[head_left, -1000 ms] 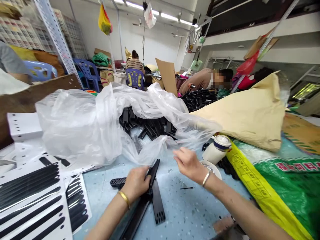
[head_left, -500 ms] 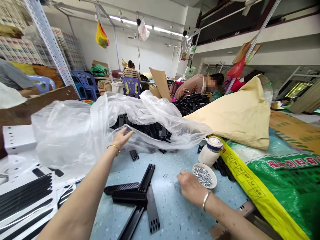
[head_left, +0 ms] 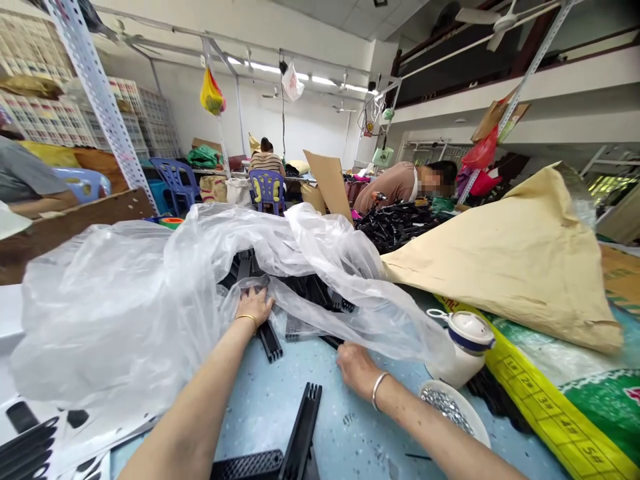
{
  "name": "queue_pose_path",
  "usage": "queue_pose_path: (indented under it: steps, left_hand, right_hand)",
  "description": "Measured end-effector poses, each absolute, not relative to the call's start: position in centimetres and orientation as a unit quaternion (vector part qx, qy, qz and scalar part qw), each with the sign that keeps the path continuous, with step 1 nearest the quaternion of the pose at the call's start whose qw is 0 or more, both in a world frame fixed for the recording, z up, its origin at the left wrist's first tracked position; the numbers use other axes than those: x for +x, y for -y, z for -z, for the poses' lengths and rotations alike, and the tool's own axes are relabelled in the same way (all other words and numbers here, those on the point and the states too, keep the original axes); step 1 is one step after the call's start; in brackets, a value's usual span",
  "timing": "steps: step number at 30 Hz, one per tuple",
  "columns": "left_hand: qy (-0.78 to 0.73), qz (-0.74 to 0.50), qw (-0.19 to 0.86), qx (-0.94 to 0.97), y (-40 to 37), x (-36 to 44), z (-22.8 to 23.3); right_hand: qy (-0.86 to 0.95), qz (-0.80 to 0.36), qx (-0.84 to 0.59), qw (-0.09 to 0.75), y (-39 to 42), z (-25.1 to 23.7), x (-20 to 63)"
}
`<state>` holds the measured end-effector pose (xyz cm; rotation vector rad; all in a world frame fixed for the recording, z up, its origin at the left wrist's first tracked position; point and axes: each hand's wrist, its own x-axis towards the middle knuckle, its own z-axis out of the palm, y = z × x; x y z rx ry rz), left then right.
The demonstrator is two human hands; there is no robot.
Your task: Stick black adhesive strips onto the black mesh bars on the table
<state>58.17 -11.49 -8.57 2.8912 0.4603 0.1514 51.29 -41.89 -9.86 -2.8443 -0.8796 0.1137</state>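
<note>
My left hand [head_left: 255, 308] lies on the lower edge of a clear plastic bag [head_left: 200, 247], fingers spread and thumb apart. A ridged black plastic strip [head_left: 271, 343] sticks out just below it. More black strips [head_left: 310, 290] show through the bag's opening. My right hand [head_left: 357, 368] is lower and to the right, its fingers curled at the end of another dark strip [head_left: 332, 342] that emerges from under the bag; the fingertips are partly hidden. Nearer me, several black strips lie crossed on the blue table [head_left: 260, 413], including an upright-angled one [head_left: 302, 430].
To the right stand a lidded white mug [head_left: 463, 343] and a white bowl of small metal pieces [head_left: 450, 410]. A tan paper sheet [head_left: 515, 247] and yellow printed strip [head_left: 550, 393] lie beyond. Past the bag, a person [head_left: 390, 187] bends over a black heap.
My left hand has come down against the bag's edge. The right hand has moved left, away from the bowl, to the strip under the bag. The view has shifted forward.
</note>
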Motion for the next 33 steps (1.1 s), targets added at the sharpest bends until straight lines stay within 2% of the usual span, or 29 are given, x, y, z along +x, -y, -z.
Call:
queue_pose_path:
  steps: [4,8,12,18,22,25,27,30,33]
  left_hand:
    - [-0.119,-0.024,0.108,0.987,11.5,57.0,6.1]
    - [-0.064,-0.065,0.107,0.99,12.8,52.5,2.8]
    - [-0.02,-0.144,0.12,0.982,15.2,46.4,0.1]
    - [-0.057,-0.196,0.17,0.964,17.5,37.7,0.1]
    - [-0.057,-0.176,0.199,0.962,18.8,31.1,2.0]
    - [-0.023,-0.164,0.22,0.961,20.5,25.8,3.7]
    - [-0.02,-0.208,0.226,0.951,21.7,22.8,5.0]
    - [-0.049,-0.239,0.231,0.942,22.6,20.1,7.1]
    - [-0.085,-0.241,0.238,0.937,22.4,19.8,8.5]
  right_hand:
    - [0.315,-0.017,-0.943,0.106,45.5,8.0,47.6]
    - [0.29,0.039,-0.945,0.147,52.4,7.7,44.9]
    - [0.243,0.103,-0.959,0.1,58.4,8.5,44.4]
    - [0.232,0.083,-0.967,0.071,61.9,7.5,42.9]
    - [0.25,0.096,-0.961,0.072,59.9,6.9,40.9]
    - [0.338,0.068,-0.928,0.145,55.9,6.7,37.8]
    - [0.381,0.033,-0.904,0.194,52.6,6.6,35.5]
    - [0.4,0.024,-0.888,0.226,47.6,6.3,33.1]
    - [0.379,-0.013,-0.899,0.221,43.8,6.2,32.5]
